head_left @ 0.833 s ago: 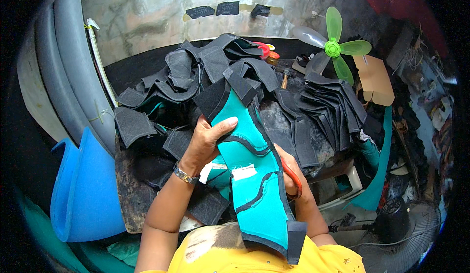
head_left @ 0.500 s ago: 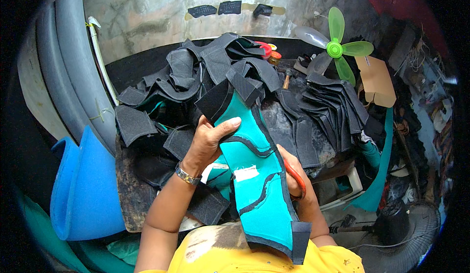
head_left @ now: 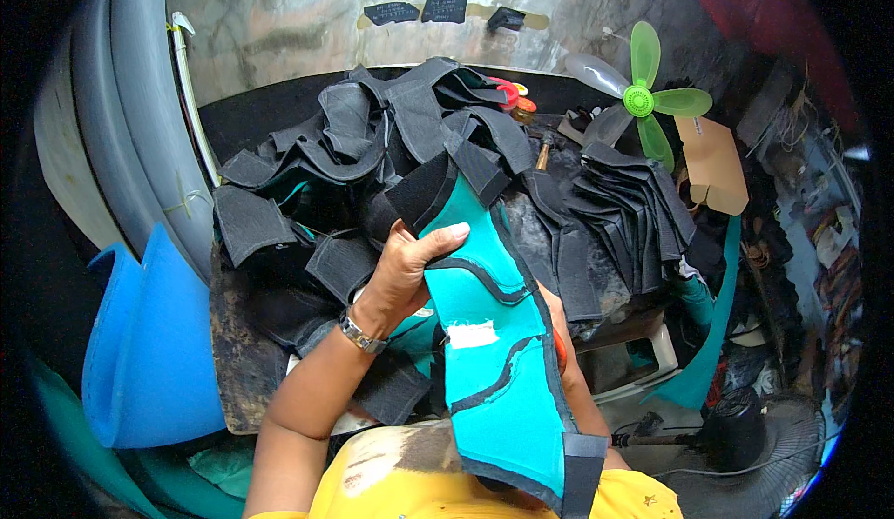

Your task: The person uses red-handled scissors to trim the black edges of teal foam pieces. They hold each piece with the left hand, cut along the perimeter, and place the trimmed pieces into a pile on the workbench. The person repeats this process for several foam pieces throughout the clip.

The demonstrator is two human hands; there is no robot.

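My left hand (head_left: 407,263) grips the upper left edge of a long teal fabric piece (head_left: 498,351) with black edging and a black strap end. The piece runs from the pile down to my lap and carries a small white patch. My right hand (head_left: 557,333) is mostly hidden behind the piece's right side, where something orange shows at the fingers; whether it holds the piece I cannot tell. A heap of black fabric pieces (head_left: 372,137) lies just beyond my hands on the dark worktable (head_left: 233,351).
A stack of black straps (head_left: 629,207) lies on the right of the table. A green fan (head_left: 643,100) and a brown card shape (head_left: 712,161) stand at the back right. Blue foam sheet (head_left: 140,342) and grey rolls (head_left: 130,137) lean on the left.
The teal piece has slid a little lower toward my lap, and my left thumb has shifted along its top edge.
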